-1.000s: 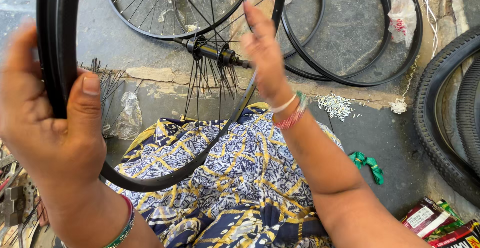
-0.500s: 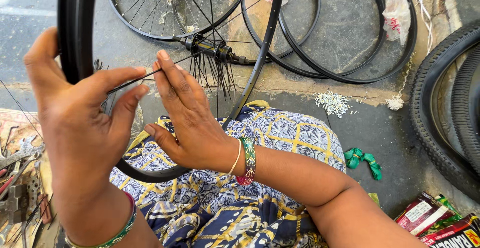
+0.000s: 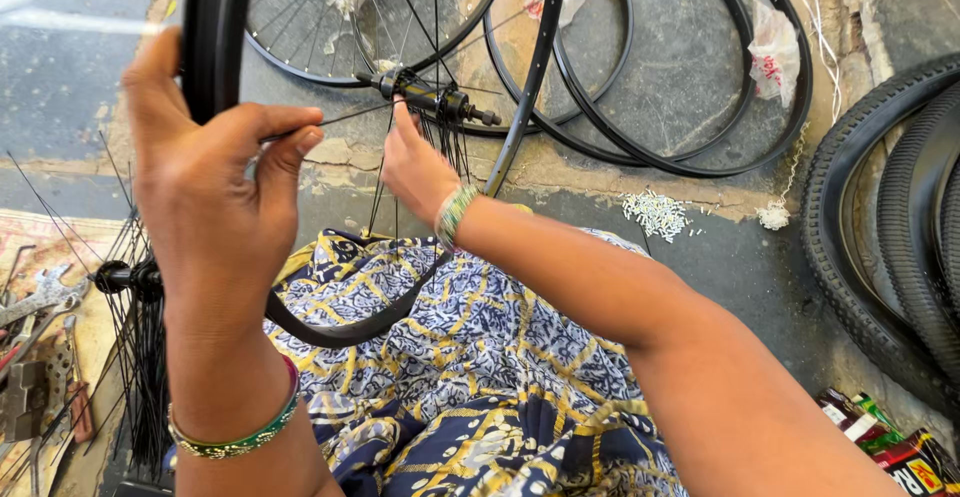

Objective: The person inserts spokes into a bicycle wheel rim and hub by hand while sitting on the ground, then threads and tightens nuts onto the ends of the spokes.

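Rough grey concrete floor (image 3: 700, 267) in daylight, with a cracked, crumbling sandy strip (image 3: 560, 172) running right across it.

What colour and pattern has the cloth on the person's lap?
The cloth is navy blue with yellow and white printed patterns, shown best in the head view.

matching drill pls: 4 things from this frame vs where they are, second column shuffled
1. rim
2. hub
3. tyres
4. pile of nipples

a. far right on the ground
b. gripped by the left hand
c. on the ground beyond the right forearm
d. at the right hand's fingertips

Pairs: 1-b, 2-d, 3-a, 4-c
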